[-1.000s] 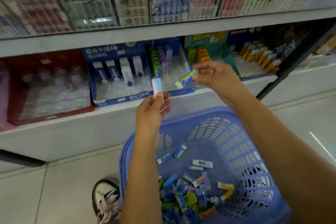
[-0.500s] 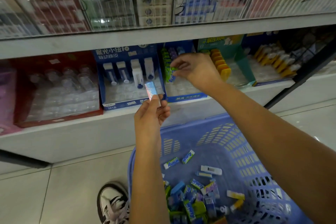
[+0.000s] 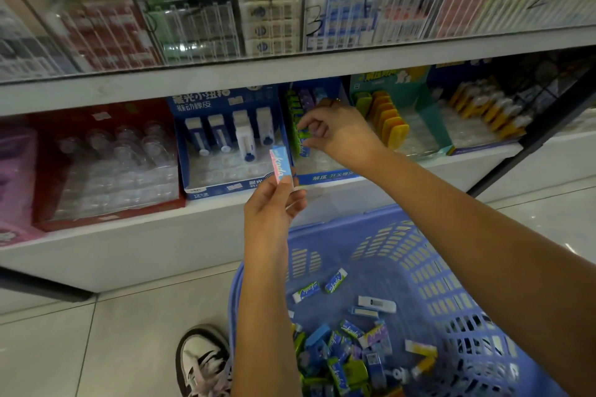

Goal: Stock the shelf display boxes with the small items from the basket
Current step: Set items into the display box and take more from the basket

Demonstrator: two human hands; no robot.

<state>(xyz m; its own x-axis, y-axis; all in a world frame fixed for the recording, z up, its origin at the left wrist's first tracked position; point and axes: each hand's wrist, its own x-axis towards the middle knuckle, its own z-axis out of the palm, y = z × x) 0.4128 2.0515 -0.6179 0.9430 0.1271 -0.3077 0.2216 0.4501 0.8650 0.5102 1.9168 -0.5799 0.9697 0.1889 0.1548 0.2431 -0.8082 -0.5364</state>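
Our left hand (image 3: 274, 203) pinches one pink-and-blue pack (image 3: 281, 164) between thumb and curled fingers and holds it upright. Its script wording starts with "ko"; the rest is too slanted to read. Above and to the right of it, our right hand (image 3: 335, 132) reaches into the middle blue display box (image 3: 322, 177), fingers curled. It pinches the top of a green-and-blue pack (image 3: 303, 147) at the front of the green row (image 3: 294, 116). A second earlier that pack was out in front of the box, and now it stands in the row. The left hand has kept its pack raised in much the same spot.

A purple row (image 3: 306, 99) runs just right of the green one. The box's front strip carries white Chinese characters, "解压" among them.

Left of the right hand, a second blue box (image 3: 225, 185) with a Chinese header holds four upright white-and-blue items (image 3: 245, 138). Further left is a red box (image 3: 106, 219). To the right is a teal box (image 3: 435, 126) holding yellow and orange pieces.

Below both hands, the blue basket (image 3: 419, 235) sits on the floor. Two green-and-blue packs (image 3: 306, 292) lie apart from a mixed pile (image 3: 348, 354) too tangled to count. One white item (image 3: 377, 304) lies beside them. A shoe (image 3: 203, 361) shows left of the basket.

A handwritten "3" (image 3: 314, 21) marks a clear case above the right hand.
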